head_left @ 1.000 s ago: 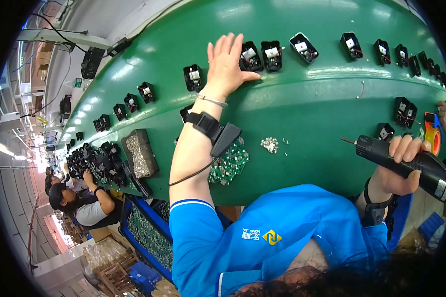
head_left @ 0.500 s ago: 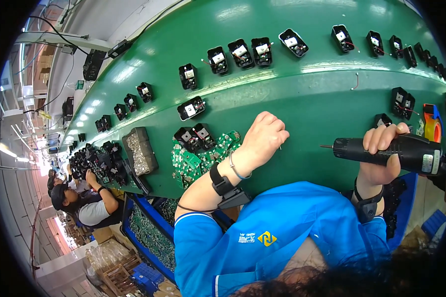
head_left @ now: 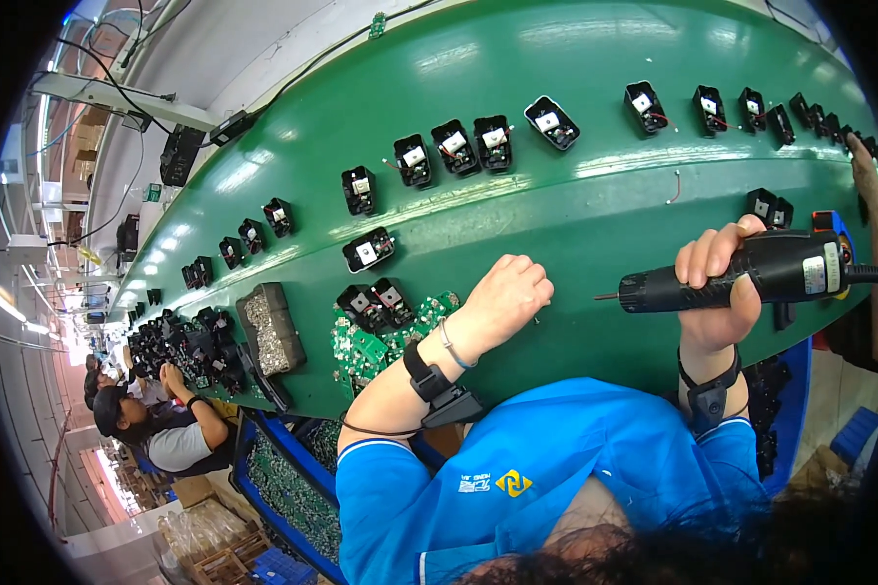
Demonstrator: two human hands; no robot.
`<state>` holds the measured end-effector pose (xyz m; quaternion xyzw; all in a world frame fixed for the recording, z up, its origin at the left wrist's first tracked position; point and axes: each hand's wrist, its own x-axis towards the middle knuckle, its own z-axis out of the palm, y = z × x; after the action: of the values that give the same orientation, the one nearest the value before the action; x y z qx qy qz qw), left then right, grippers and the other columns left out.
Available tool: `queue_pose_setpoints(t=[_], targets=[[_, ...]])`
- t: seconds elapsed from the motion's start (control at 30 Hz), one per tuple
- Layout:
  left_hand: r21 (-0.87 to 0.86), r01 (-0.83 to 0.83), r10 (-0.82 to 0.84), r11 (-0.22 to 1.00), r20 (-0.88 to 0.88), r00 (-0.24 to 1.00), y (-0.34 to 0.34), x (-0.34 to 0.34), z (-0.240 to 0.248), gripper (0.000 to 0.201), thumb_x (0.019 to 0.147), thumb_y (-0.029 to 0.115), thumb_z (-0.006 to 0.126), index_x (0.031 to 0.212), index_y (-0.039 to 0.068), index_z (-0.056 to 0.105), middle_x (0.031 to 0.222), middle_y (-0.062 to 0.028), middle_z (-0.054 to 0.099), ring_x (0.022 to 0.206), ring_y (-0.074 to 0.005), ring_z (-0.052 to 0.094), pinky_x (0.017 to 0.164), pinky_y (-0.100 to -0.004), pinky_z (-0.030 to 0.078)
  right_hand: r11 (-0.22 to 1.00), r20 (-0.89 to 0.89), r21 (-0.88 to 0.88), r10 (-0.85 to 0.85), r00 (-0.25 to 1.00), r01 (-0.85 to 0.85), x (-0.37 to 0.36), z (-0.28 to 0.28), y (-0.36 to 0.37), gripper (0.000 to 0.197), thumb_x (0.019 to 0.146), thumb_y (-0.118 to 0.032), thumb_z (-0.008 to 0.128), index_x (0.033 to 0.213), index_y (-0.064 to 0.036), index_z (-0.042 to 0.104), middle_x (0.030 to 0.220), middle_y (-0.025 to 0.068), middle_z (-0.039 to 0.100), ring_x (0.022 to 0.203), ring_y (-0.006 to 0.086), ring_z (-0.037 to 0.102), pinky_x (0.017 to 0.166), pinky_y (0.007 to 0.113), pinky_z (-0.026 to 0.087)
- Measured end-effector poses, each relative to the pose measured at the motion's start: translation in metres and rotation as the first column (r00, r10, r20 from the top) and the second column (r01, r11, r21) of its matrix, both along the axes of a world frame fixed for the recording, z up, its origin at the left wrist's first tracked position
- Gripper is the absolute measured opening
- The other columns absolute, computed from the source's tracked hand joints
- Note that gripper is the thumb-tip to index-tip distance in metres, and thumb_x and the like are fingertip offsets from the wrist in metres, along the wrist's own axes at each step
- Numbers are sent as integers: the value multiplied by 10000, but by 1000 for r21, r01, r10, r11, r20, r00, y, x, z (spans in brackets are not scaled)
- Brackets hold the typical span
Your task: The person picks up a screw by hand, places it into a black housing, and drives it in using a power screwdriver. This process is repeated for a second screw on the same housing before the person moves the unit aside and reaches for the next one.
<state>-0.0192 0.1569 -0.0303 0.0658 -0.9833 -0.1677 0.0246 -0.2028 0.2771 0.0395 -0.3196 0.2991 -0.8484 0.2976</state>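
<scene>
While the right hand [head_left: 724,322] wraps tightly around the black driver [head_left: 785,268], its bit [head_left: 607,296] points left above the green desk [head_left: 576,229], toward the left hand [head_left: 505,300]. That one has its fingers curled in; whether they pinch anything, I cannot tell. Beyond its wrist, two black cases [head_left: 393,304] sit on heaped boards [head_left: 358,354]; farther left stands a dark box [head_left: 295,341].

The table [head_left: 576,210] looked smooth and glossy. On it, the cases [head_left: 412,163] were shiny plastic; over the table, the driver [head_left: 785,268] seemed satiny plastic, its bit [head_left: 607,296] metal. Beside the table, the shirt [head_left: 595,429] was matt cloth.
</scene>
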Motion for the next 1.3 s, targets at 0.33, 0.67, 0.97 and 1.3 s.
queue_pose_setpoints(t=[0.33,0.67,0.97,1.3], targets=[[973,21,633,-229,133,762,13,-19,20,91,771,116,573,765,29,546,739,-54,548,608,-121,488,599,-267,417,983,39,-183,36,999,-29,-14,23,-23,467,736,-243,547,1111,-46,348,721,30,448,582,130,443,518,267,373],[665,344,565,-663,142,813,22,-40,11,275,713,332,609,814,78,585,578,21,456,517,-68,376,503,-214,302,973,-61,-204,102,993,-113,-10,27,-36,539,723,-289,621,1136,-78,347,732,23,465,600,142,471,531,278,388],[747,381,653,-544,92,752,23,-44,6,209,760,241,585,800,37,568,632,-34,530,547,-109,471,524,-239,371,980,-83,-172,88,993,-102,-7,32,-33,496,694,-280,662,1063,-104,381,700,12,479,572,148,481,529,288,397],[999,-31,621,-38,48,783,-9,-56,16,253,836,259,489,829,13,549,703,-49,541,606,-105,497,582,-220,417,992,-133,-110,42,990,-57,-21,30,-53,494,724,-281,607,1106,-101,349,712,19,457,578,144,462,531,288,387]])
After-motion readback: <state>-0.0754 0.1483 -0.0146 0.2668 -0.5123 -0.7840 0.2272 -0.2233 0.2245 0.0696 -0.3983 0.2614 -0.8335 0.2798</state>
